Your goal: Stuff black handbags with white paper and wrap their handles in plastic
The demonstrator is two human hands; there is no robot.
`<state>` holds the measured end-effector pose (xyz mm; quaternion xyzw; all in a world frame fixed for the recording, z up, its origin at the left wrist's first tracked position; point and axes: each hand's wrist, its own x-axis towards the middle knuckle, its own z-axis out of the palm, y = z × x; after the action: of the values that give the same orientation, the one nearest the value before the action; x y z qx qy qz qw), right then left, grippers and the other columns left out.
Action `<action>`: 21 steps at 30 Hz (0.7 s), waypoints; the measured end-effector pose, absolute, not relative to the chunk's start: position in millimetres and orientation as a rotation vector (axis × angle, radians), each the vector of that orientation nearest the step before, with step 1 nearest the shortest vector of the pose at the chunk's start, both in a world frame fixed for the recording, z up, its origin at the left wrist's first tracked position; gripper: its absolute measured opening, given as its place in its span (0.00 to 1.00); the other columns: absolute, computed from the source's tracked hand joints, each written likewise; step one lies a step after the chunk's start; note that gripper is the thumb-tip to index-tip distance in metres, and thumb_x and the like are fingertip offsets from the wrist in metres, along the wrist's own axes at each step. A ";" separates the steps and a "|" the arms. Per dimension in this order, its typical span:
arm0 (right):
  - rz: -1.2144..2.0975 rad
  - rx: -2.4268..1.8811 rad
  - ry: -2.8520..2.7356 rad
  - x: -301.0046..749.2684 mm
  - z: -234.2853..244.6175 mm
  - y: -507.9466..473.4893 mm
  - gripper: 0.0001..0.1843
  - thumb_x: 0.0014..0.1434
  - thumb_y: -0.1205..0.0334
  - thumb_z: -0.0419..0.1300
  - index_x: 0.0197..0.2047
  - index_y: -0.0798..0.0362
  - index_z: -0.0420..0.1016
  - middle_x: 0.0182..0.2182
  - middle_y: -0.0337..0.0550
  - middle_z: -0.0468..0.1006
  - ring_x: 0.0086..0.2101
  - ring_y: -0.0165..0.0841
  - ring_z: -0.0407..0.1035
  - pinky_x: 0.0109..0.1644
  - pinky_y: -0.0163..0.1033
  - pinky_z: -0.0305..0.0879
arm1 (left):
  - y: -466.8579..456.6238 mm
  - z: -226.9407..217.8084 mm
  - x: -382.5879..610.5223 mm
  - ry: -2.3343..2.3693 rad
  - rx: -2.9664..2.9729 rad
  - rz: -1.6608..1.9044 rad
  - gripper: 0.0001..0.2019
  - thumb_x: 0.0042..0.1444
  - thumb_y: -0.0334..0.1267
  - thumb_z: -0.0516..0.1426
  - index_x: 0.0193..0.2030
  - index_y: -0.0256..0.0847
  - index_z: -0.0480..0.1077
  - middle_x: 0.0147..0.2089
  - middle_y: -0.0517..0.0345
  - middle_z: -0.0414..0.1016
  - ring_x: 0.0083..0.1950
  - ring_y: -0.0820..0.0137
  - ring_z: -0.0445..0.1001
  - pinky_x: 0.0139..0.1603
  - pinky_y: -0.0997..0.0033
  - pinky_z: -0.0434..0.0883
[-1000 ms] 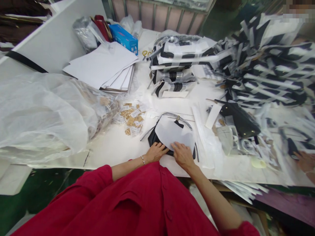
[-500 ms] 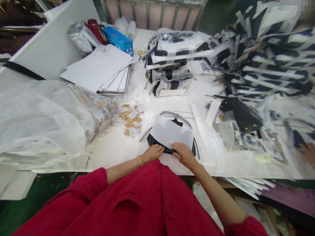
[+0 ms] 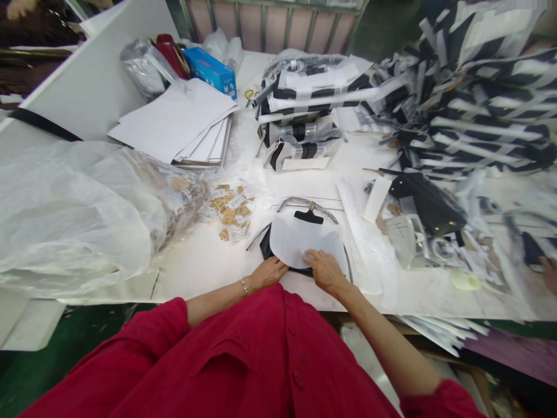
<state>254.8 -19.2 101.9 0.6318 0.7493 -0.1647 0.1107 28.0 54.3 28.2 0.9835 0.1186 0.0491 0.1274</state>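
A small black handbag (image 3: 265, 245) lies flat on the white table in front of me, its wrapped handle (image 3: 285, 201) arching away at the far side. Over its front rests a pale grey-white protective sheet (image 3: 287, 238) with rounded lower corners. The bag's black closure tab (image 3: 308, 217), with a gold-coloured buckle, lies on top of the sheet. My left hand (image 3: 268, 273) has its fingers curled at the bag's near left edge. My right hand (image 3: 326, 270) holds the sheet's near right edge, its fingertips on top and its thumb partly hidden.
Tan paper tags with strings (image 3: 232, 212) lie left of the bag, beside a large clear plastic bag (image 3: 78, 220). White sheets (image 3: 174, 119) and a blue box (image 3: 211, 71) stand behind. Wrapped bags (image 3: 313, 87) are stacked ahead. Another black bag (image 3: 429, 203) and a person's hand (image 3: 550, 274) are at right.
The sheet has shifted right and nearer, so its rounded lower edge shows. The closure tab, partly covered before, now lies over the sheet. My right hand has moved slightly right.
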 end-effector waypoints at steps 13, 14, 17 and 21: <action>-0.357 2.032 2.194 225.4 91.1 -28.8 0.32 0.61 0.53 0.58 0.66 0.54 0.60 0.66 0.52 0.61 0.56 0.48 0.61 0.58 0.53 0.56 | 53.8 39.2 17.3 0.253 2.873 0.138 0.13 0.67 0.30 0.46 0.52 0.34 0.69 0.44 0.47 0.76 0.46 0.65 0.74 0.49 0.65 0.73; -0.339 2.050 2.221 225.8 86.3 -31.2 0.32 0.61 0.54 0.58 0.66 0.54 0.60 0.66 0.51 0.61 0.58 0.48 0.59 0.61 0.54 0.53 | 52.9 45.4 18.3 0.215 2.874 0.131 0.13 0.68 0.30 0.45 0.49 0.34 0.70 0.40 0.49 0.77 0.42 0.66 0.75 0.45 0.66 0.74; -0.298 2.097 2.272 226.7 73.0 -38.4 0.32 0.61 0.56 0.58 0.66 0.53 0.60 0.66 0.51 0.62 0.61 0.47 0.57 0.66 0.56 0.45 | 50.8 67.1 30.4 0.067 2.834 0.197 0.13 0.68 0.31 0.45 0.47 0.37 0.70 0.36 0.53 0.76 0.39 0.68 0.75 0.43 0.68 0.73; -0.300 2.155 2.327 227.8 63.3 -47.0 0.31 0.62 0.54 0.56 0.67 0.54 0.59 0.65 0.54 0.63 0.61 0.47 0.58 0.66 0.57 0.46 | 55.3 76.9 52.9 0.258 2.719 0.253 0.14 0.67 0.34 0.48 0.57 0.37 0.64 0.49 0.47 0.75 0.52 0.65 0.73 0.54 0.63 0.70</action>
<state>227.8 -47.0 63.3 0.6763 0.7303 -0.0942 -0.0223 52.9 55.3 76.9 0.9717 0.0922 0.0905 0.1979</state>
